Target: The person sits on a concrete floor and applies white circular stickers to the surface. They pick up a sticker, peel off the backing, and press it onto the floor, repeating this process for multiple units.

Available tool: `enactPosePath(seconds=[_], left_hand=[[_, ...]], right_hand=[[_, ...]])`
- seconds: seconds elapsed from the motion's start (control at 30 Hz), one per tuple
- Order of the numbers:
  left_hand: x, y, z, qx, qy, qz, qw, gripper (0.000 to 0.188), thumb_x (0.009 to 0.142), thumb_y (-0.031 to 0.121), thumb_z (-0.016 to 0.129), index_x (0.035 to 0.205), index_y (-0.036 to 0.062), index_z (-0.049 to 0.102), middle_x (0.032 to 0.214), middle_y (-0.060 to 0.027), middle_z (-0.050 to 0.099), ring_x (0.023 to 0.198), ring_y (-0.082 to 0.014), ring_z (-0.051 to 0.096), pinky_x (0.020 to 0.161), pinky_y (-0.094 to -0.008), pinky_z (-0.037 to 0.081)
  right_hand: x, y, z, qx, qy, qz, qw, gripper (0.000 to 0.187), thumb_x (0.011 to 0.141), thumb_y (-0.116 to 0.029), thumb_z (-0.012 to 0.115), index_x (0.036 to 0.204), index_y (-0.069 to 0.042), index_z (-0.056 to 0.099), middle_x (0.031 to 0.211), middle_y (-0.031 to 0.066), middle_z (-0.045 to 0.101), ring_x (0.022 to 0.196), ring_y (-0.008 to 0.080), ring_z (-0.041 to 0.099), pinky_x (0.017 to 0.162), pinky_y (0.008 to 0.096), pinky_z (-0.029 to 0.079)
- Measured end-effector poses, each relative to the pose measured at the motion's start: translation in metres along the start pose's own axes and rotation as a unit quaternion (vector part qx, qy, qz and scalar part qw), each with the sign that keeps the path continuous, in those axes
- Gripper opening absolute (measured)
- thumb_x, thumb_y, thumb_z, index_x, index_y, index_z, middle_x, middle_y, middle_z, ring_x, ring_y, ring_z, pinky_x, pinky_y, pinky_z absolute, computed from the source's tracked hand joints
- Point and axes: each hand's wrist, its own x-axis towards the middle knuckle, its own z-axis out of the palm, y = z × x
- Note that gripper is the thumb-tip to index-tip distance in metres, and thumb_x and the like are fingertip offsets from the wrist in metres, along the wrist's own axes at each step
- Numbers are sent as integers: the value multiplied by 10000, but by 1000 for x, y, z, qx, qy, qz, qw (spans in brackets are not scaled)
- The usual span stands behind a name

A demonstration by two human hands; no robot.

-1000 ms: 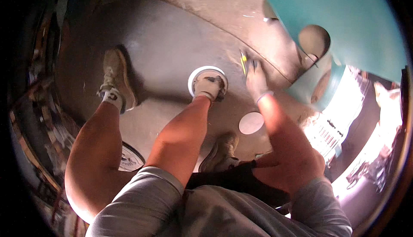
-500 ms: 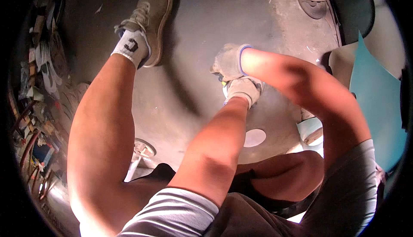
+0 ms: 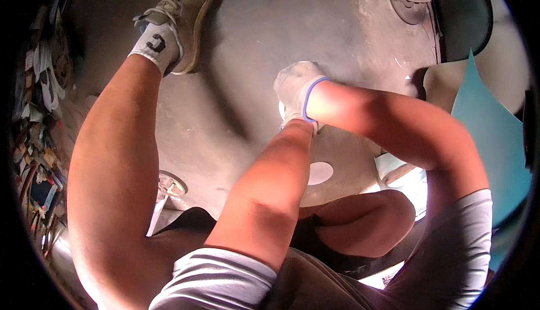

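Note:
My right hand (image 3: 298, 85), in a pale work glove with a blue cuff edge, lies over my left hand and looks curled and closed; what its fingers hold is out of sight. Beneath it, my left hand (image 3: 316, 126) wears a similar glove and shows only a little near the wrist, its fingers hidden. A white curved edge (image 3: 282, 109) peeks out beside the gloves; the rest of that thing is covered. Closer to me, a flat white disc (image 3: 321, 173) lies on the grey surface.
My outstretched leg with a beige shoe (image 3: 194, 23) is on the left. Mixed scraps (image 3: 48, 180) line the far left edge. A wheel-like round piece (image 3: 170, 184) is beside my leg. On the right are a teal sheet (image 3: 489, 135) and a dark rounded panel (image 3: 461, 17).
My right hand has shifted down over my left, covering more of it and the white thing. The view has moved slightly, so the leg and shoe appear farther up and left.

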Motion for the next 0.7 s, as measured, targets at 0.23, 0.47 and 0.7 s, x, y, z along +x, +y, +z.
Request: enactPosePath(seconds=[0.23,0.47,0.7], left_hand=[[-6,14,-15,14,-14,-17,1000,665,921,502,645,1490,167,572,1535,-149,570,1456,-332,493,1155,-424,443],[11,9,1,97,-52,1,994,652,915,476,658,1423,67,621,1457,-213,619,1362,-370,584,1147,-438,467],[3,20,-5,88,-63,-39,993,673,955,582,590,1323,32,716,1381,-242,671,1341,-372,609,1125,-433,479]], right_hand=[[-24,40,13,111,44,45,992,262,930,-200,683,1150,-126,806,1172,118,785,1122,306,750,943,423,604],[-45,71,63,228,95,112,963,313,942,-239,681,1220,-126,772,1202,142,769,1132,345,735,964,446,587],[-58,77,128,271,129,154,942,292,1004,-187,581,1194,-39,745,1186,237,743,1136,369,722,951,448,588]])
